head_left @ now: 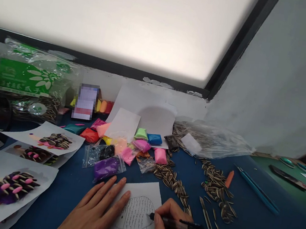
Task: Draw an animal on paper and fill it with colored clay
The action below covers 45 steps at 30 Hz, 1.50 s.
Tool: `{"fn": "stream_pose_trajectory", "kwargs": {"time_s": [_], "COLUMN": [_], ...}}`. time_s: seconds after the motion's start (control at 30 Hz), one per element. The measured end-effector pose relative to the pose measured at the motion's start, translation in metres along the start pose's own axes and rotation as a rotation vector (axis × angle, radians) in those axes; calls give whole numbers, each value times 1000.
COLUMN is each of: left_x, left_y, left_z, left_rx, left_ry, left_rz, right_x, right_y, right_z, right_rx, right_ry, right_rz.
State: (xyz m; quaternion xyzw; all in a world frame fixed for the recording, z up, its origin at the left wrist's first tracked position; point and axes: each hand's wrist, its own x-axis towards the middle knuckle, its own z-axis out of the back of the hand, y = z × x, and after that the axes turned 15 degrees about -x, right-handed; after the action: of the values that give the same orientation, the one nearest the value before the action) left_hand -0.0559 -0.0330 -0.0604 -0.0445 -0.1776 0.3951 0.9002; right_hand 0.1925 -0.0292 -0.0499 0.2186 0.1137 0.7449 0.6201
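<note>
Head view. A small white paper sheet (138, 214), bearing a rounded outline filled with rows of short dark marks, lies at the near centre of the dark blue table (247, 228). The left hand (95, 212) rests palm-down over the sheet's left side, fingers extended and slightly spread, grasping nothing. The right hand (176, 226) is curled in a writing grip around a slim black plastic pen (193, 228), its tip over the outline's right part; contact cannot be told. The paper is likely light, flexible and prone to sliding or creasing, best steadied flat near an edge; the pen, light, stiff and smooth, best pinched near its tip. Striped sunflower seeds (174, 183) lie beyond, to the right; a purple packet in clear plastic (107, 168) lies near the left hand, on its far side.
</note>
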Motion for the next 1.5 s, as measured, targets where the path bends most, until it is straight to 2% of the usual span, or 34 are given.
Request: {"fn": "stream_pose_trajectory", "kwargs": {"time_s": [0.23, 0.43, 0.8, 1.07, 1.5], "left_x": [3, 2, 2, 0, 1], "left_y": [0, 1, 1, 1, -11], "left_z": [0, -2, -3, -1, -4], "left_rx": [60, 17, 13, -106, -129], "left_ry": [-9, -12, -5, -6, -82], "left_rz": [-18, -16, -7, 43, 118], "right_x": [1, 0, 1, 3, 2], "right_y": [0, 1, 1, 3, 5], "right_z": [0, 0, 3, 6, 7], "right_rx": [42, 4, 55, 102, 75], "right_ry": [59, 30, 66, 63, 88], "right_rz": [6, -16, -16, 22, -9]}}
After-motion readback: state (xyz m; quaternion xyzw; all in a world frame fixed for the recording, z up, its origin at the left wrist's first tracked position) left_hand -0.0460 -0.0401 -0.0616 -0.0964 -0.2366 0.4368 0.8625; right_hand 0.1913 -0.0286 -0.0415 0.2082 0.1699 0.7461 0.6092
